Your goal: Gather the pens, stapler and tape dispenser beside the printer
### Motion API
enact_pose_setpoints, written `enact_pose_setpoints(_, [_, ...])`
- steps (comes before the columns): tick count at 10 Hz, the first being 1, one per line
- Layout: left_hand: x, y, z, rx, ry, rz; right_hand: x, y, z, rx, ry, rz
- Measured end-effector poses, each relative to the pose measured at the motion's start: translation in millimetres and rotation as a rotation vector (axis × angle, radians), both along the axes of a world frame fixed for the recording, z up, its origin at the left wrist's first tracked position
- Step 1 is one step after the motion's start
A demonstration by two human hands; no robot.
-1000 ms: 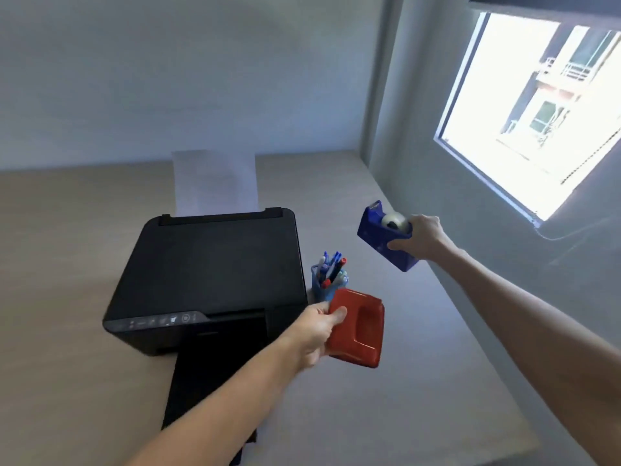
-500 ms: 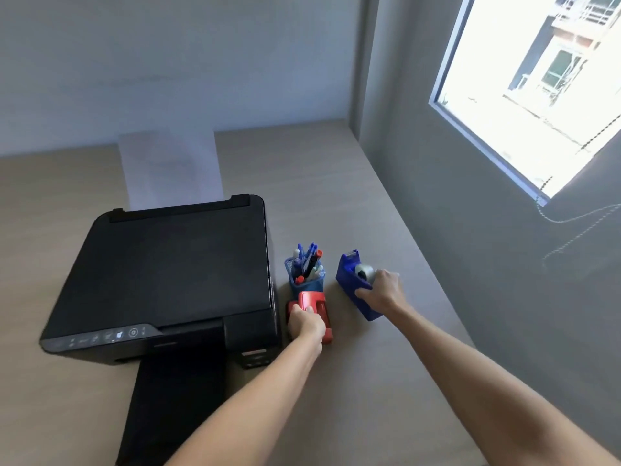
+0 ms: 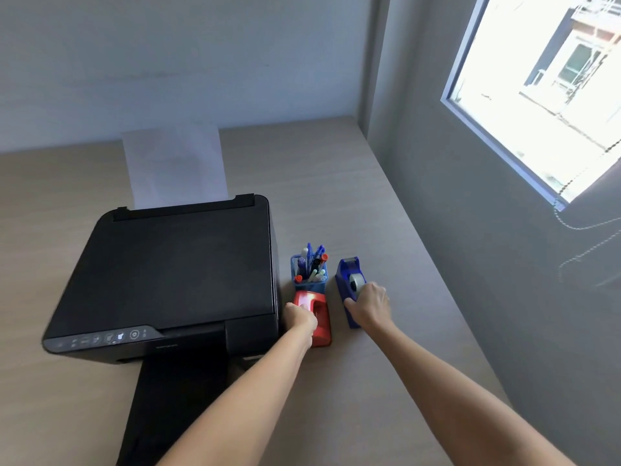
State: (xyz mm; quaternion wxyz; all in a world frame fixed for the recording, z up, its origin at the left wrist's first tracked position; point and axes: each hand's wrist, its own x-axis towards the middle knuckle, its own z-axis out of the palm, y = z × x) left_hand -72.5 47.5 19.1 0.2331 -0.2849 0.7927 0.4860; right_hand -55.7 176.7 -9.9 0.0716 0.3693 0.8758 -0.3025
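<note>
One red stapler (image 3: 319,319) and one blue tape dispenser (image 3: 349,290) sit on the tabletop (image 3: 353,203) right of the printer (image 3: 174,267), by one cup of several pens (image 3: 311,267). Both look rigid; the dispenser probably weighty, best gripped by its sides. Left hand (image 3: 300,317) fingers wrap the stapler, right hand (image 3: 369,306) fingers clasp the dispenser

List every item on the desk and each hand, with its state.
printer: lid shut, paper upright in rear feed
pen cup: upright, full of pens, right of printer
stapler: resting on desk, under left hand
tape dispenser: on desk, roll loaded
left hand: gripping stapler
right hand: gripping tape dispenser
</note>
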Motion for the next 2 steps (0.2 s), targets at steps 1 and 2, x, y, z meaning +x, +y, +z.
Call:
enact_pose_setpoints(1, [4, 3, 4, -0.081, 0.037, -0.043, 1, 0, 7, 0.007, -0.030, 0.029])
enact_pose_setpoints(2, [29, 4, 17, -0.094, 0.116, -0.233, 8, 3, 26, 0.048, -0.036, 0.008])
